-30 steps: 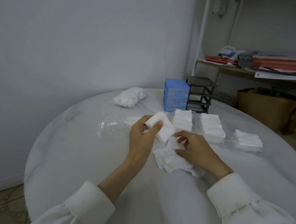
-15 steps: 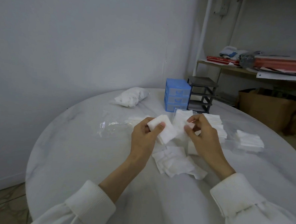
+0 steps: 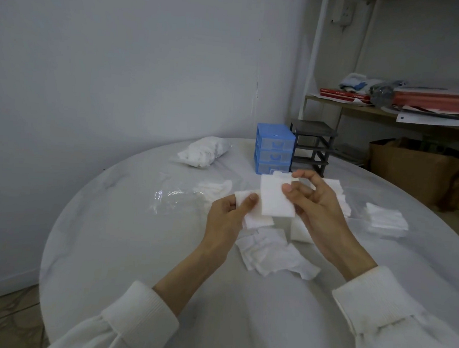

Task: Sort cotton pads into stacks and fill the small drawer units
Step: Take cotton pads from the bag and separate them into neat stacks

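Pad in the right hand: one square cotton pad (image 3: 275, 201) is held up over the table, pinched between the thumb and the fingers of the right hand (image 3: 317, 206).
Stack in the left hand: the left hand (image 3: 228, 216) grips a small stack of pads (image 3: 255, 215), thumb on top; the single pad overlaps its right edge, so I judge it is about to be laid on this stack.
Loose pads: a messy heap of loose pads (image 3: 272, 254) lies on the table just below the hands, not yet sorted.
Finished stacks: some tidy piles (image 3: 385, 219) stand to the right and behind the right hand; how many, I cannot tell.
Drawer units: the blue drawer unit (image 3: 274, 149) has its drawers closed; the dark drawer frame (image 3: 312, 146) beside it looks to be without drawers. I see no pads inside either.
Further supply: a bag of pads (image 3: 204, 152) lies far left, near the wall.
Progress: I judge the sorting about half done and the filling not yet begun.
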`<control>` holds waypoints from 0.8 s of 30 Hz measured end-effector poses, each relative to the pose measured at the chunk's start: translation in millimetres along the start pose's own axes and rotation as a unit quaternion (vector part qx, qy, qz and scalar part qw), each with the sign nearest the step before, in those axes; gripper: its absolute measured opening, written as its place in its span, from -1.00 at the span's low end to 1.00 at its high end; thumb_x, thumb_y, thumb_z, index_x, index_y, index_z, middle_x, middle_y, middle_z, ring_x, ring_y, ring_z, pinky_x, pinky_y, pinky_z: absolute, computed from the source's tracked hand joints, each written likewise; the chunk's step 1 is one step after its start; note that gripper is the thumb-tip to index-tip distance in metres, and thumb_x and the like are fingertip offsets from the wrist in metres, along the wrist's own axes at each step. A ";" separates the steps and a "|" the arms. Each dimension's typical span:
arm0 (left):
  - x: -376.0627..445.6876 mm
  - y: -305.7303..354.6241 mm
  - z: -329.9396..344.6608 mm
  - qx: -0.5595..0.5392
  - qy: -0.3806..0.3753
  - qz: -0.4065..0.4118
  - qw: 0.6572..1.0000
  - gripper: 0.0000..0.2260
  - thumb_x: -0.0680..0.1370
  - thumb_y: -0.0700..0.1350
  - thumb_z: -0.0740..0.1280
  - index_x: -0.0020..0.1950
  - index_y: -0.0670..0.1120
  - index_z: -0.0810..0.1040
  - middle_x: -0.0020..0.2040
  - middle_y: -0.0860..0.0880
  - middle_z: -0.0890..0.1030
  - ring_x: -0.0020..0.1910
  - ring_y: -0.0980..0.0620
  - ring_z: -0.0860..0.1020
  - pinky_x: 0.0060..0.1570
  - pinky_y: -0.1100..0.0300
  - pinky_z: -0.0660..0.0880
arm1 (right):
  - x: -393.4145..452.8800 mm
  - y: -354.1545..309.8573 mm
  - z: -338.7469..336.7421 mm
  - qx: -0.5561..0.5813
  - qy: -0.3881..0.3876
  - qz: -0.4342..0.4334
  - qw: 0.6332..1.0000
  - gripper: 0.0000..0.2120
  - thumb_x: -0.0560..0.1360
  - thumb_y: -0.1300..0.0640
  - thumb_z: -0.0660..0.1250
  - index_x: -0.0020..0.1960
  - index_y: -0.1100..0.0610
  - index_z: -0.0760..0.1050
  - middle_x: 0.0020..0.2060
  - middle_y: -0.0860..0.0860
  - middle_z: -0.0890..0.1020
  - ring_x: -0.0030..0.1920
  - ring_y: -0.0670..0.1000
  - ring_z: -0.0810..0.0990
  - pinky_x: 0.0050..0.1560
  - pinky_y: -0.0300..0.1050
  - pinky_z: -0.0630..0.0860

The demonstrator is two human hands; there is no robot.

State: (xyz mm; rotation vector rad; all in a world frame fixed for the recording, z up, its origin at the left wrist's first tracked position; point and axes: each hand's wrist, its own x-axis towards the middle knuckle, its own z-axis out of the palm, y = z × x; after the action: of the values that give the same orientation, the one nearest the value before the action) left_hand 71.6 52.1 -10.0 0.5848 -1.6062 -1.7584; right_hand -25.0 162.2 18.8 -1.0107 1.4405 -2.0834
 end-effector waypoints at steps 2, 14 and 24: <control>-1.0 0.2 1.4 0.004 -0.013 0.004 1.000 -0.85 0.56 -0.18 0.30 -0.18 -0.06 0.61 -0.29 0.04 0.67 -0.25 0.09 0.63 -0.16 0.16 0.58 | -1.2 3.1 3.2 -0.039 -0.013 0.003 0.999 -0.80 0.37 0.25 0.38 -0.08 0.08 0.43 -0.37 -0.03 0.60 -0.28 -0.10 0.58 -0.21 -0.28 0.51; -4.0 2.8 0.9 -0.010 -0.064 0.008 0.998 -0.79 0.61 -0.11 0.19 -0.11 -0.02 0.59 -0.32 0.12 0.66 -0.30 0.21 0.62 -0.22 0.30 0.57 | -2.3 13.1 7.0 -0.123 0.043 -0.048 0.990 -0.74 0.34 0.32 0.46 -0.12 0.09 0.44 -0.33 -0.02 0.56 -0.37 -0.20 0.54 -0.24 -0.37 0.52; -6.9 4.6 1.7 -0.015 -0.077 -0.001 0.997 -0.78 0.61 -0.09 0.19 -0.13 -0.02 0.60 -0.33 0.11 0.66 -0.31 0.21 0.63 -0.30 0.34 0.56 | -2.5 19.3 6.8 -0.212 0.075 -0.078 0.971 -0.75 0.29 0.20 0.53 -0.19 0.04 0.47 -0.39 -0.14 0.61 -0.39 -0.19 0.51 -0.25 -0.20 0.53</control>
State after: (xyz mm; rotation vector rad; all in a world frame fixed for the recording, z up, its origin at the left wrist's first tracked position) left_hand 75.8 58.3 -6.0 0.4462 -1.6792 -1.8633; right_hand -19.6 152.3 1.6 -1.1736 2.0029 -2.0394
